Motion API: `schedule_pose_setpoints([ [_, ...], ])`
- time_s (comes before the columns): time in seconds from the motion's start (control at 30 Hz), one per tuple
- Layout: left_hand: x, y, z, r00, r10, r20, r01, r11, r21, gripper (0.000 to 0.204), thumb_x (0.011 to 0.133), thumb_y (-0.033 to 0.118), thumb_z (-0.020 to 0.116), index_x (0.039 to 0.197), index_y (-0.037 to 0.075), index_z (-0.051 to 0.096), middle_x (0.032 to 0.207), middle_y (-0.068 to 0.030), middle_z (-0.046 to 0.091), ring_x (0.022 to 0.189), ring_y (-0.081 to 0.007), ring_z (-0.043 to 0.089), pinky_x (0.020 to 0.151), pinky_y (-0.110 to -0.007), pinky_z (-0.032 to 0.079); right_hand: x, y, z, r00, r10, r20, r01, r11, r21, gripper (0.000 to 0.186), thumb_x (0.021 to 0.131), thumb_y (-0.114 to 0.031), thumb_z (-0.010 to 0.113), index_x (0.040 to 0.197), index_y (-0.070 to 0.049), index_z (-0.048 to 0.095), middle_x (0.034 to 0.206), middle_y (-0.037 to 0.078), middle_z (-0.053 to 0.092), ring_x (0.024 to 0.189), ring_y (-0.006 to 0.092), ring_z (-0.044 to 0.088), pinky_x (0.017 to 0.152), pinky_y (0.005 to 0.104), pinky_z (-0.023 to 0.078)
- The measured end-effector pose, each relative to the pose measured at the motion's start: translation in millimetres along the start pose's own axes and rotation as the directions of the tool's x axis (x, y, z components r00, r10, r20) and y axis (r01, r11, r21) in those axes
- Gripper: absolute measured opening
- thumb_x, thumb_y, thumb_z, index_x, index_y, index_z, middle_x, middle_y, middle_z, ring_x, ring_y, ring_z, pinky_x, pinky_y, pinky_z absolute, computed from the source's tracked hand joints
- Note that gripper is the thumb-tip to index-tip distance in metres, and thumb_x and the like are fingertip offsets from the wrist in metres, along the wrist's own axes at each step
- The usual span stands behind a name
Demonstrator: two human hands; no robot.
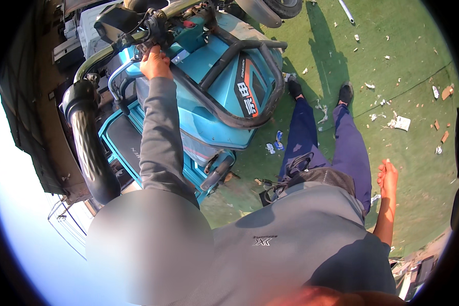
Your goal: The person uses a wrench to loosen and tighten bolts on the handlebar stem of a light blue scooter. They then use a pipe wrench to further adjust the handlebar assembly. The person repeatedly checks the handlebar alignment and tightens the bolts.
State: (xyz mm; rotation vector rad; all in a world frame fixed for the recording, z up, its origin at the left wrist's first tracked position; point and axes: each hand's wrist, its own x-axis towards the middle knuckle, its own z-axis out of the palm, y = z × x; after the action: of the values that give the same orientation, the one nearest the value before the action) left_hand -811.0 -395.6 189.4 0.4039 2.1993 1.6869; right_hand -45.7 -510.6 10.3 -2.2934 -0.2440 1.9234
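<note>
- Left hand of mine is raised to the middle of the handlebar of a turquoise motor tricycle, touching the dark fittings just under the tube; its fingertips are hidden there, so I cannot tell whether it is closed on anything.
- Right hand of mine hangs beside my hip, half open with the fingers loosely curled, and nothing shows in it; it is well apart from the tricycle.
- The tricycle stands ahead of me and to my left, the handlebar crossing above its body panels.
- A ridged black grip sits at the near end of the handlebar, left of my gray sleeve.
- Right of my raised forearm, a black tubular guard loops around the turquoise panel, which bears an orange-and-black decal with white characters.
- A small red part shows just beside the dark fittings.
- Below, left of my forearm, lies a black mat in a turquoise frame.
- My black shoes stand on green ground, where blue-and-white wrappers, a crumpled white carton and reddish fragments lie scattered.
</note>
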Motion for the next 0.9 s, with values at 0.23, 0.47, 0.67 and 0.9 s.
schedule_pose_setpoints([
  [0.23, -0.9, -2.0, 0.1, 0.999, 0.053, 0.005, -0.053, 0.999, 0.009, 0.014, 0.08, 0.005, 0.072, 0.091, 0.002, 0.062, 0.073, -0.0051, 0.058, 0.055, -0.0109, 0.051, 0.045, -0.022, 0.037, 6.2, 11.0, -11.4, 0.999, 0.026, -0.029, -0.026, 0.999, 0.024, 0.032, 0.098, -0.036, 0.061, 0.113, -0.008, 0.061, 0.075, -0.003, 0.061, 0.049, 0.0035, 0.052, 0.037, 0.018, 0.038],
  [0.47, -5.1, 4.0, -3.8, 0.995, 0.086, -0.054, -0.077, 0.986, 0.146, 0.015, 0.082, 0.01, 0.072, 0.089, 0.002, 0.062, 0.072, -0.0049, 0.057, 0.055, -0.0113, 0.052, 0.045, -0.023, 0.038, 8.0, 9.5, -6.4, 1.0, 0.027, -0.007, -0.027, 1.0, 0.012, 0.033, 0.097, -0.037, 0.061, 0.113, -0.007, 0.061, 0.078, -0.001, 0.059, 0.051, 0.0049, 0.051, 0.039, 0.0191, 0.037],
  [0.67, -31.3, 17.4, -10.1, 0.988, 0.008, -0.155, -0.008, 1.0, -0.002, 0.014, 0.085, 0.013, 0.07, 0.09, 0.004, 0.06, 0.076, -0.0023, 0.058, 0.063, -0.0121, 0.056, 0.049, -0.023, 0.041, -2.3, -14.7, 10.8, 0.999, 0.04, 0.004, -0.04, 0.999, -0.02, 0.032, 0.099, -0.035, 0.06, 0.113, -0.007, 0.061, 0.078, -0.001, 0.059, 0.05, 0.0046, 0.051, 0.039, 0.0196, 0.038],
  [0.9, -193.7, -2.5, 68.0, 0.872, -0.396, 0.289, 0.45, 0.88, -0.15, 0.02, 0.093, 0.023, 0.064, 0.105, 0.008, 0.065, 0.102, -0.0023, 0.066, 0.076, -0.0121, 0.061, 0.058, -0.023, 0.046, -16.1, -79.0, 49.3, 0.994, -0.039, 0.099, 0.04, 0.999, -0.013, 0.035, 0.1, -0.032, 0.057, 0.116, -0.001, 0.058, 0.082, 0.002, 0.059, 0.055, 0.0067, 0.051, 0.043, 0.0217, 0.038],
])
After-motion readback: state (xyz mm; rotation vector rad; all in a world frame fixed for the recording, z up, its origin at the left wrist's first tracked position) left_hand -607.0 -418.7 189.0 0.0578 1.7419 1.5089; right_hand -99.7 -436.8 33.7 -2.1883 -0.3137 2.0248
